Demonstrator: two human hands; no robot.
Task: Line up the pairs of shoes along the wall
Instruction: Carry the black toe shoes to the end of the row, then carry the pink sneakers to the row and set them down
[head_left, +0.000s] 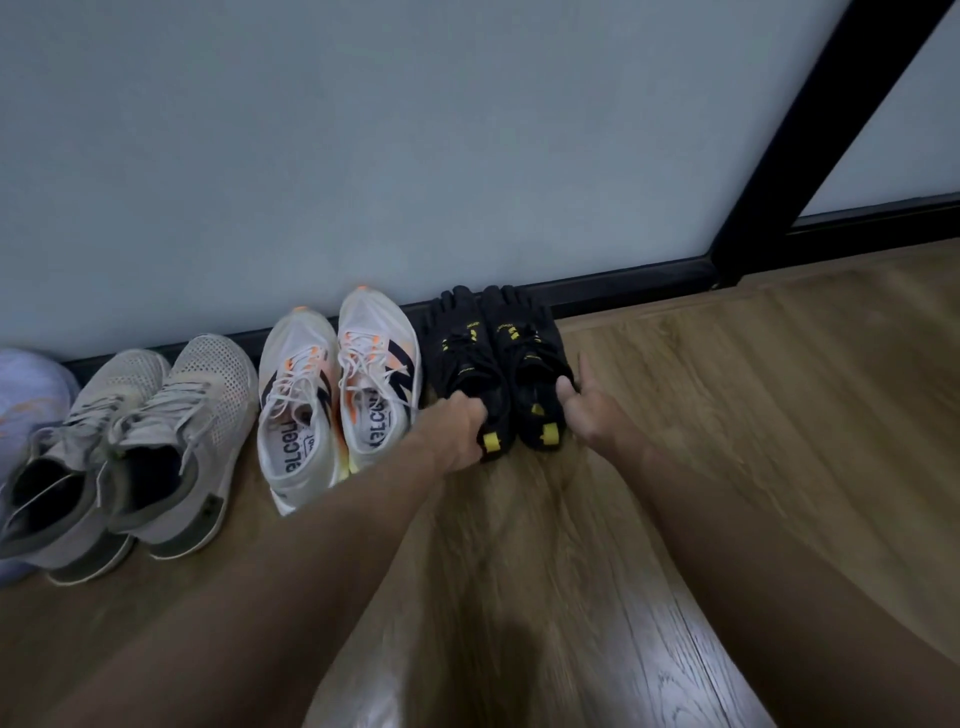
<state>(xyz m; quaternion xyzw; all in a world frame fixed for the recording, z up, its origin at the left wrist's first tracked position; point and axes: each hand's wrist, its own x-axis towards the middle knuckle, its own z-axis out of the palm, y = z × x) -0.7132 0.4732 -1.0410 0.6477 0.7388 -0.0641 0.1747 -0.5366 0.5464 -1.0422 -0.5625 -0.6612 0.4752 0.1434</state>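
A pair of black toe shoes with yellow heel tabs stands with its toes against the black baseboard (623, 283). My left hand (460, 434) grips the heel of the left black shoe (465, 345). My right hand (584, 402) holds the outer heel side of the right black shoe (524, 348). To their left stand a white and orange pair of running shoes (337, 395) and then a grey mesh pair (135, 441), all pointing at the pale wall (363, 145).
A pale lilac shoe (26, 395) shows at the far left edge. A black door frame (810, 156) rises at the right, where the wall ends. Wooden floor (753, 415) stretches to the right of the black shoes and toward me.
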